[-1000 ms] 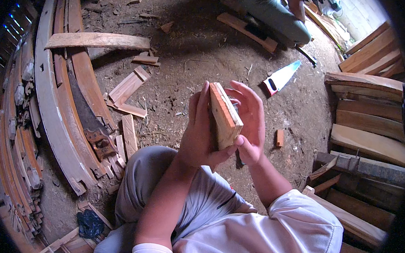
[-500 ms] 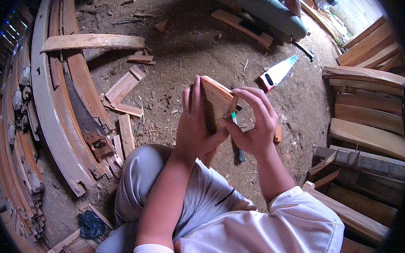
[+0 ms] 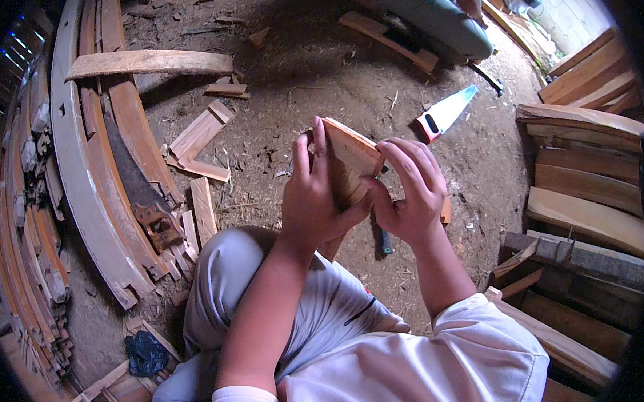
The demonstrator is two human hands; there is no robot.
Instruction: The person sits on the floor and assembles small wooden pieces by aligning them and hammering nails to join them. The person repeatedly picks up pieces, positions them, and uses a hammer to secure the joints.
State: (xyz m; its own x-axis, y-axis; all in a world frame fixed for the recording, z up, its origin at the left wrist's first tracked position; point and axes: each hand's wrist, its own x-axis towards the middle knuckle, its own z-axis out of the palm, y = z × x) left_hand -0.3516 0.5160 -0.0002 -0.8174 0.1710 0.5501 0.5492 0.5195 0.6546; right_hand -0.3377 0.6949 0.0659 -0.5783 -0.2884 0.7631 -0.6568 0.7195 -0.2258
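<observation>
My left hand [image 3: 306,202] is wrapped round the near-left side of a short wooden board [image 3: 348,163], held tilted above my lap. Two of its fingers reach up along the board's far corner, and the thumb lies across the near face. At the board's right end, my right hand [image 3: 415,200] grips the edge between fingertips and thumb. Below the hands, a tool with a dark green handle [image 3: 386,243] lies on the dirt floor, its upper part hidden. Beyond my right hand rests a handsaw [image 3: 447,114] with a red and black grip.
Long planks [image 3: 80,163] lie at left, with an older wooden-handled saw [image 3: 156,223] on them. Wood offcuts [image 3: 198,135] are scattered nearby. Stacked boards [image 3: 589,220] line the right side. Another person [image 3: 429,17] kneels at the far side by a plank [image 3: 390,41].
The board has turned slightly in my hands, showing more of its edge. My right thumb and fingers have shifted a little along its right end. The view has moved slightly.
</observation>
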